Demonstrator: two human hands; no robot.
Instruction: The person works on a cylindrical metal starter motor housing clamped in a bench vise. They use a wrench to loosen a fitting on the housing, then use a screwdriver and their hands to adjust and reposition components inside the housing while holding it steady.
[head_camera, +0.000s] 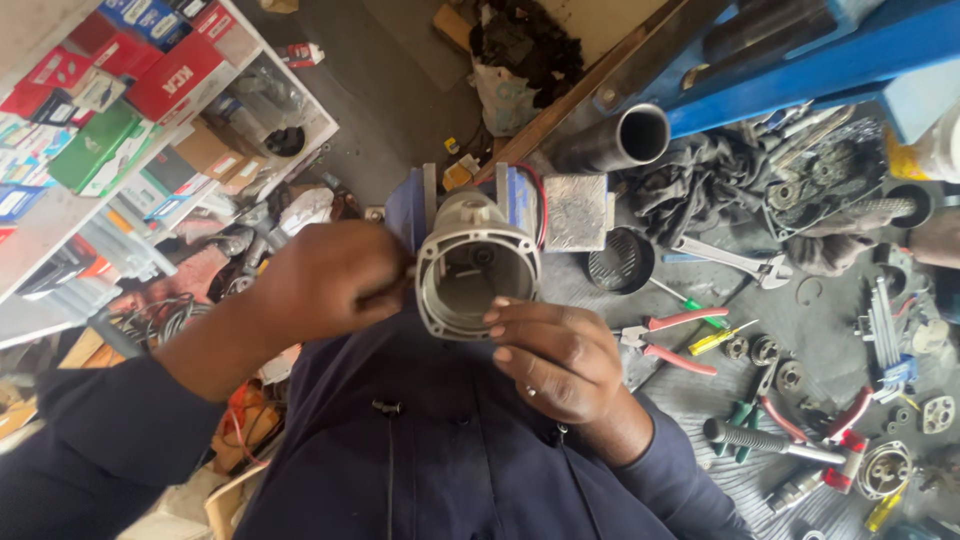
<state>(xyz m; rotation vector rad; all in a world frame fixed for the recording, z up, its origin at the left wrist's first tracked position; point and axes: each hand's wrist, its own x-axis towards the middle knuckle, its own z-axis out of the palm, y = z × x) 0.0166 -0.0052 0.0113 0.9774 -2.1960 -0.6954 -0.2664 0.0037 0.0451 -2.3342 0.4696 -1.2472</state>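
This is a repair workshop; the bench (800, 320) along the right edge of the view is grey, grimy and strewn with hand tools; red-handled pliers (668, 338), an adjustable wrench (735, 262) and screwdrivers (715, 340) lie near its middle; small bearings (765, 350) and round metal parts sit toward its lower right corner; a dark oily rag (700, 180) and a steel pipe (620, 138) rest at its far edge, under a blue steel beam (830, 60); at the left, shelves (80, 205) carry stacked boxes of spare parts (170, 75); loose wires (160, 315) lie below.

Grey concrete floor (400, 90), a white shelf (70, 210) of boxes, daylight.
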